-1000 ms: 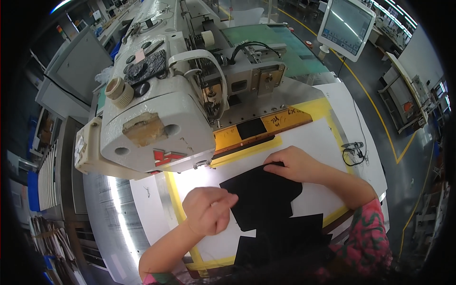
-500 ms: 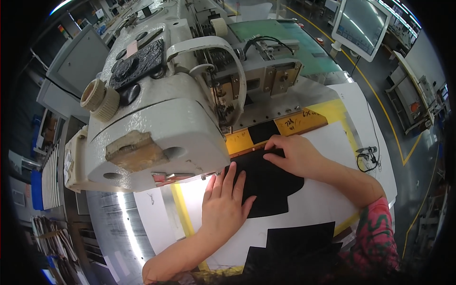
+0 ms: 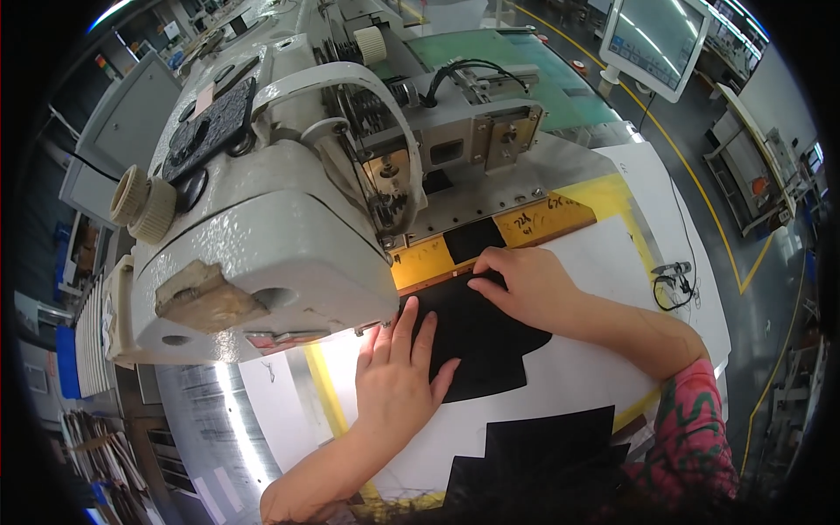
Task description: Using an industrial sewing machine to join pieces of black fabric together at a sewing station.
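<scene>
The left hand point(image 3: 398, 372) lies flat, fingers spread, grip released, pressing a black fabric piece point(image 3: 477, 337) onto the white table point(image 3: 612, 262). The right hand point(image 3: 525, 284) (also open, fingertips down) holds the fabric's far edge against the yellow guide plate point(image 3: 429, 260) just under the sewing machine point(image 3: 262, 219) head.

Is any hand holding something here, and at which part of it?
Nothing is gripped. Both hands press flat on the black fabric piece: the left hand on its left part, the right hand on its upper edge beside the yellow guide plate.
</scene>
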A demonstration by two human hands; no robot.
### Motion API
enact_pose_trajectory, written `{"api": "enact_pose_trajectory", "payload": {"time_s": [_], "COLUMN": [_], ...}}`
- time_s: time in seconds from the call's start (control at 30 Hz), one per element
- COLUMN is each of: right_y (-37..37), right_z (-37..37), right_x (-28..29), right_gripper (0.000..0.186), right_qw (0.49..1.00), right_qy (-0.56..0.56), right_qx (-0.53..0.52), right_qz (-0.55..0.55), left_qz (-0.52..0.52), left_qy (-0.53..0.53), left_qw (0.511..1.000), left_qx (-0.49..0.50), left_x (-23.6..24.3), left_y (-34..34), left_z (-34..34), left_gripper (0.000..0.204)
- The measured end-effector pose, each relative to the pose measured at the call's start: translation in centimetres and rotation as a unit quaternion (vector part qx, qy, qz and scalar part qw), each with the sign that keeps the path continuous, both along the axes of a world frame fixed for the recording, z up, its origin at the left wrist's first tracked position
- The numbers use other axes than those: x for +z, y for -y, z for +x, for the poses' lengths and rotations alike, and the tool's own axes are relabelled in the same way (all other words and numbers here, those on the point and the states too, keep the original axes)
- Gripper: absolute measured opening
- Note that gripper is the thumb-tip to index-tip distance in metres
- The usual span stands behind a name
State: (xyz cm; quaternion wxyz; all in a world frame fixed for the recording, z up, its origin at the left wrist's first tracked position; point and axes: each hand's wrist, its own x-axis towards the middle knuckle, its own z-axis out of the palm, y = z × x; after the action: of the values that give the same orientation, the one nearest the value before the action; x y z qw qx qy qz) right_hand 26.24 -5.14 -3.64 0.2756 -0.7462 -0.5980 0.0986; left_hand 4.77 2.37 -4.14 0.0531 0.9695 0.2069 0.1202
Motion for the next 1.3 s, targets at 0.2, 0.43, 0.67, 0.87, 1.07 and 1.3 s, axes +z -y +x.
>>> {"api": "enact_pose_trajectory", "payload": {"time_s": [0.2, 0.43, 0.67, 0.87, 1.07, 1.3], "right_y": [0.1, 1.1, 1.3, 2.3, 4.5, 5.1], "right_z": [-0.2, 1.5, 1.9, -2.2, -0.4, 0.7], "right_x": [-0.5, -0.2, -0.1, -1.5, -2.0, -1.5], "right_gripper": [0.019, 0.02, 0.019, 0.035, 0.04, 0.045], "right_qw": [1.0, 0.997, 0.989, 0.93, 0.961, 0.971], "right_qy": [0.017, 0.065, 0.141, 0.312, 0.255, 0.222], "right_qx": [-0.002, -0.021, 0.009, 0.145, 0.078, 0.063], "right_qz": [0.025, 0.035, 0.049, 0.13, 0.072, 0.061], "left_qz": [0.056, 0.042, 0.047, 0.041, 0.048, 0.048], "left_qy": [0.026, 0.027, 0.026, 0.021, 0.009, 0.001], "left_qw": [0.998, 0.999, 0.999, 0.999, 0.999, 0.999], "left_qx": [-0.016, -0.014, -0.006, -0.007, -0.003, -0.009], "left_x": [0.2, 0.5, -0.1, -0.2, -0.1, 0.1], "left_y": [-0.4, -0.7, -0.4, -0.3, -0.2, 0.0], "left_z": [0.3, 0.5, 0.2, 0.4, 0.2, 0.4], "left_gripper": [0.057, 0.059, 0.06, 0.06, 0.06, 0.06]}}
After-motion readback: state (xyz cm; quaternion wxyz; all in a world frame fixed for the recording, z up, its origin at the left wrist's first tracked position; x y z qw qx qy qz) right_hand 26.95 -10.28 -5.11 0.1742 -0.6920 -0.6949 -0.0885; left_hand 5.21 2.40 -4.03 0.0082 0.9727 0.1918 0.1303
